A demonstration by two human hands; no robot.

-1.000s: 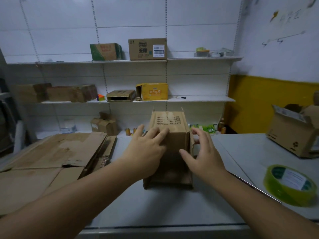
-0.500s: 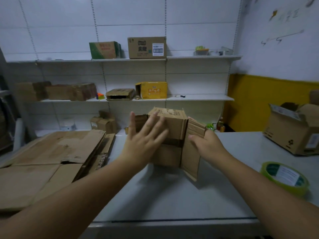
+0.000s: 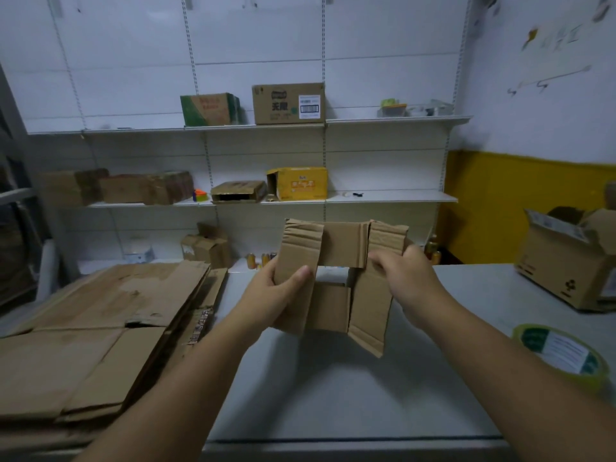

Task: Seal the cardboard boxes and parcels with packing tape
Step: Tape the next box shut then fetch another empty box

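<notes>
A small brown cardboard box (image 3: pixel 333 305) is held up above the grey table (image 3: pixel 350 388), its flaps spread open toward me. My left hand (image 3: pixel 273 295) grips the left flap, thumb on its front face. My right hand (image 3: pixel 405 278) holds the right flap, fingers curled around its edge. The far side of the box is hidden behind the flaps. A roll of green-and-clear packing tape (image 3: pixel 563 358) lies flat on the table at the right, away from both hands.
A stack of flattened cardboard (image 3: pixel 100 321) covers the table's left side. An open brown box (image 3: pixel 570 261) stands at the far right. Wall shelves behind hold several boxes, among them a yellow box (image 3: pixel 298 183). Small cans (image 3: pixel 260 260) stand behind the table.
The box was resting on the table under both hands; it has been lifted and turned, and its flaps have swung open. Each hand has moved from the box's sides onto a flap.
</notes>
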